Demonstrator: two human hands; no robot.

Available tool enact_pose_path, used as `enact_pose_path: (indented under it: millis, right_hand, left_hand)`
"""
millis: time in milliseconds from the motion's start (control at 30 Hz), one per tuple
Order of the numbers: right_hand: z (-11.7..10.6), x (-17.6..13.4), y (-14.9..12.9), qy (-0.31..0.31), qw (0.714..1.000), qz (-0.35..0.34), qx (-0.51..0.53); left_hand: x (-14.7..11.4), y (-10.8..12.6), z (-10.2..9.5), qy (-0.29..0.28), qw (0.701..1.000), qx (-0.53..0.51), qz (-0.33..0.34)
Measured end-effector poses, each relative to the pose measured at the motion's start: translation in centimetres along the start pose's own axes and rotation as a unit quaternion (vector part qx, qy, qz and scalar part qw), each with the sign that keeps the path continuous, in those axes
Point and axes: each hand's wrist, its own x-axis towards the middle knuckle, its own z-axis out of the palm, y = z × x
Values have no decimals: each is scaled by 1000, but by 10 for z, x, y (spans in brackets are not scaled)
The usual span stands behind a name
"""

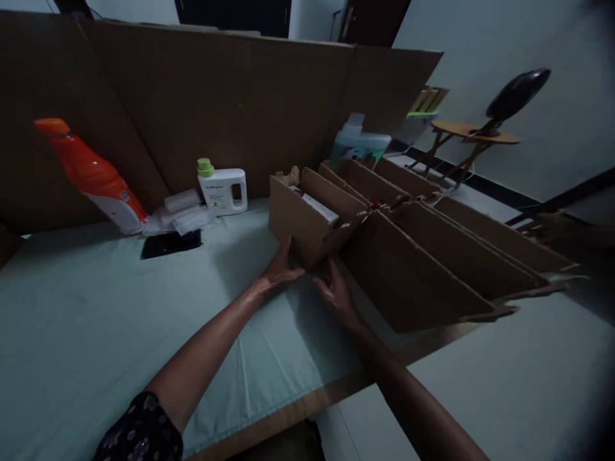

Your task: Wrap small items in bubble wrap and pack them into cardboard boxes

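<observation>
One small cardboard box is set on the pale green cloth that is spread over the table, and it is touched by two hands. The left hand is held half open, its thumb parted from the fingers, which are laid against the lower part of the small box's near wall. The right hand is held loosely curved and partly open, thumb spread, with its fingertips brought to the small box's near right bottom corner. Whether any weight is borne by the hands cannot be told. Inside the small box one white item is partly seen.

Three bottles are counted: one white bottle with a green cap, just left of the small box; one orange bottle, tilted in view, farther left; and one teal bottle, beyond the small box to the right. One dark phone is laid left of the small box, with some clear plastic packaging near it. To the right of the small box, several open cardboard compartments are ranged close by; their exact number cannot be told. Behind the small box, one tall cardboard screen is stood.
</observation>
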Motion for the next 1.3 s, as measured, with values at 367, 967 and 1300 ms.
enact_pose_path:
  millis: [367,967,1300]
  right_hand:
    - [11,4,21,13,997,-57,-41]
    - [20,20,25,-126,927,-244,-256]
    - [172,-73,-44,-248,815,-467,-239]
  left_hand:
    - [49,-1,17,10,998,54,18]
    - [-239,40,-86,-177,935,302,65]
    - [-279,65,-406,465,804,319,-192]
